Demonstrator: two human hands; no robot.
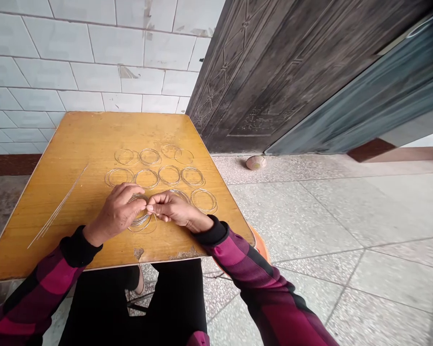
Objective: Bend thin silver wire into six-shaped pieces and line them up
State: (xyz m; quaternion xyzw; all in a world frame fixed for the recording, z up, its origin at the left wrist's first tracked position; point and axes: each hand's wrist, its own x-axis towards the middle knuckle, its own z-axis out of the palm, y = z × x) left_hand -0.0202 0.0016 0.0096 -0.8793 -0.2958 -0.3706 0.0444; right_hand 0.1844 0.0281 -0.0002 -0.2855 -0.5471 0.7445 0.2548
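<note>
1. Your left hand (115,211) curls almost shut over a coil of thin silver wire (140,218), while your right hand (171,209) pinches it between thumb and forefinger.
2. A slackened pinch could let the springy coil slip and tangle nearby rings.
3. The coil sits near the front edge of the wooden table (75,144), tilted; being round, it shows no long axis.
4. Wire rings (169,175) lie in rows beyond it, toward the table's far edge; straight wires (57,211) point diagonally along its left side.

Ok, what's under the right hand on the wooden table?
A thin silver wire ring runs beneath the right hand, on the yellow wooden tabletop; whatever lies under the palm and fingers is covered.
</note>
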